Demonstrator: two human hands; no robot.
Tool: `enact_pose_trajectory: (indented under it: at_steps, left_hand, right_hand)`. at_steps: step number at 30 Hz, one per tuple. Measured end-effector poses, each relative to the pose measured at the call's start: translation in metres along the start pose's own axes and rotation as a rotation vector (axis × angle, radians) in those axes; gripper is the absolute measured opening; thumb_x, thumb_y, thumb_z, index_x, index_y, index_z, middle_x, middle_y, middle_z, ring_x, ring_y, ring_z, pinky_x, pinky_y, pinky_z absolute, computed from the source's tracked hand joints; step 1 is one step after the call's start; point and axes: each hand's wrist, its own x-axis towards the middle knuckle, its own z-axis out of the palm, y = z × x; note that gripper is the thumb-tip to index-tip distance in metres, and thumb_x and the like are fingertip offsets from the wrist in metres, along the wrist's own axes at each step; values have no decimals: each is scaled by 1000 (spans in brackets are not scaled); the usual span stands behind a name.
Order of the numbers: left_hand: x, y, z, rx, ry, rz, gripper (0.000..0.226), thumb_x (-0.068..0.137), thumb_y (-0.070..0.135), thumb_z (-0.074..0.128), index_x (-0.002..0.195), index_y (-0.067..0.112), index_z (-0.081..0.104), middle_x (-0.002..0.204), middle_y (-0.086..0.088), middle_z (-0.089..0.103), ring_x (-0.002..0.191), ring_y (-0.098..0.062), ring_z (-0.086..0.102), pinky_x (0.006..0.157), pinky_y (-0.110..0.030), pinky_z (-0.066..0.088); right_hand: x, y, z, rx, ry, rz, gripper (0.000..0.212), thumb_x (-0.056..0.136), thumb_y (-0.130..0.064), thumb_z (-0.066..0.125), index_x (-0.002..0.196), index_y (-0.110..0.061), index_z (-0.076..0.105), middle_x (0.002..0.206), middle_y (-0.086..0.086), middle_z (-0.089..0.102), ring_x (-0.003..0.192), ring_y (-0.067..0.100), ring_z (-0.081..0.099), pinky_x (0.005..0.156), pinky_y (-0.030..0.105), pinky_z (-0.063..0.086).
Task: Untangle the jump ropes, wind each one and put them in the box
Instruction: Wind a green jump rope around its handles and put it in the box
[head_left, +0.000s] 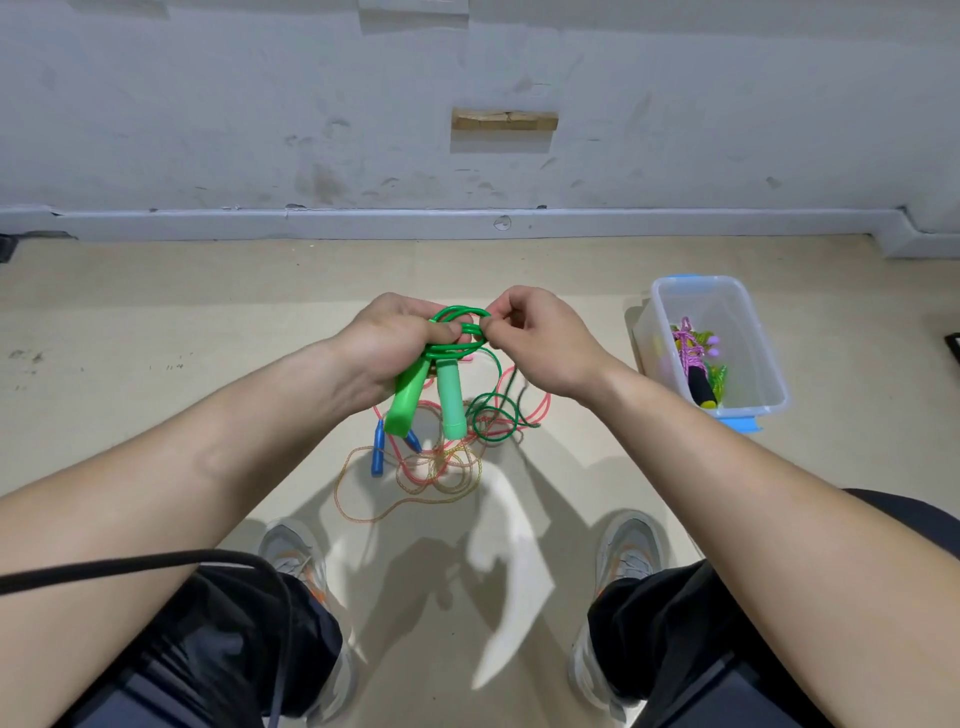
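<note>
- Evidently the green jump rope (460, 318) is mid-winding: its coils are held up between both hands, above the floor (208, 322), where the loops cannot snag on the heap below
- The left hand (387, 340) is closed round the coils and the tops of both green handles (410, 402), which hang down side by side; keeping the handles together gives the cord a fixed core to wrap on
- The right hand (543, 343) pinches a strand at the edge of the coil with thumb and curled fingertips, seemingly guiding the next turn
- The loose green tail (493, 413) drops from the hands to the floor and loops over the other ropes, so some length is left to gather
- A pink-red rope (545, 404) and a multicoloured rope with blue handles (377, 457) lie tangled on the floor ahead of the feet, not yet dealt with
- The clear box (696, 279) stands on the right, well apart from the heap yet probably within reach; a wound pink rope (698, 382) with a black and yellow handle lies inside, so at least one rope looks finished
</note>
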Motion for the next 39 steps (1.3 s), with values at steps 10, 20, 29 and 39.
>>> enact_pose_trajectory:
  at_steps: [10, 20, 29, 39]
  left_hand:
    - [-9, 4, -6, -417, -368, -200, 12, 88, 7, 54, 90, 1, 63, 84, -7, 64, 89, -20, 56, 102, -35, 43]
    - [-4, 2, -7, -522, -339, -136, 14, 96, 10, 49, 94, 4, 62, 89, -7, 68, 91, -20, 68, 84, -34, 58]
    - [-4, -5, 5, -322, -172, 6, 25, 104, 10, 47, 123, 1, 60, 126, -30, 60, 111, -33, 65, 85, -35, 60]
    - [-5, -18, 4, 388, 191, 324, 10, 90, 20, 70, 94, 29, 69, 99, 4, 65, 92, -22, 67, 89, -49, 56]
  right_hand:
    - [4, 3, -9, 209, -121, 35, 15, 100, -10, 57, 89, -16, 66, 76, -3, 59, 62, -1, 49, 67, 18, 41]
    - [-7, -1, 10, 120, 201, -226, 27, 90, -4, 55, 92, -28, 69, 86, -13, 72, 81, 4, 68, 78, 23, 53]
    - [-2, 3, 3, 144, 47, -109, 7, 89, -21, 67, 83, -23, 65, 80, 12, 72, 76, 24, 71, 76, 46, 61]
    - [-5, 0, 4, 261, -126, 62, 22, 104, -25, 47, 87, -13, 52, 99, 9, 65, 99, 26, 66, 84, 48, 61]
